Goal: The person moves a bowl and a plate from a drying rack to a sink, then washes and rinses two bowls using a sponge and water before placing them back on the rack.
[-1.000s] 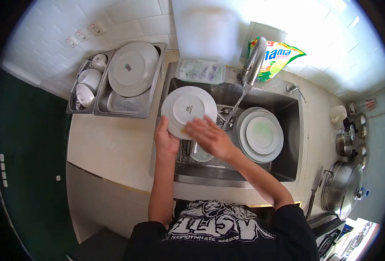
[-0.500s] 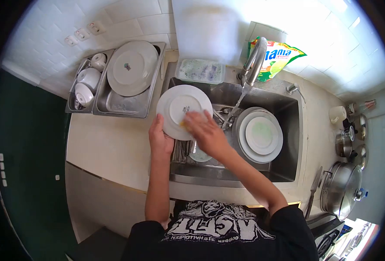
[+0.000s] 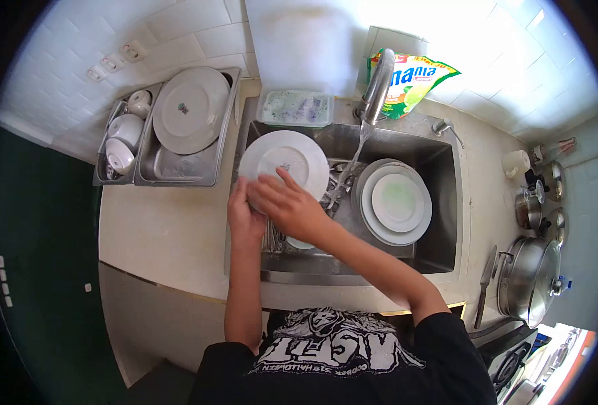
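Over the left part of the sink (image 3: 444, 172), a white plate (image 3: 307, 152) is held tilted, its underside with a small printed mark facing me. My left hand (image 3: 242, 214) grips its lower left rim. Across the plate's lower face lies my right hand (image 3: 284, 206), fingers bent and partly blurred; the yellow sponge that showed under them earlier is hidden now. Below the plate, some cutlery (image 3: 270, 239) is partly covered by my hands. Water (image 3: 343, 181) runs from the faucet (image 3: 381, 84) beside the plate. Stacked plates (image 3: 422, 223) stand in the sink's right half, green suds on the top one.
Behind the sink sit a plastic tub (image 3: 295, 108) of sudsy liquid and a detergent pouch (image 3: 410, 81). Metal trays (image 3: 177, 174) at left hold large plates and white cups (image 3: 127, 128). On the right are a knife (image 3: 486, 287) and a lidded pot (image 3: 528, 283).
My right hand has slid left and down across the plate, toward my left hand at the rim. The yellow sponge has gone out of sight. The view has shifted slightly.
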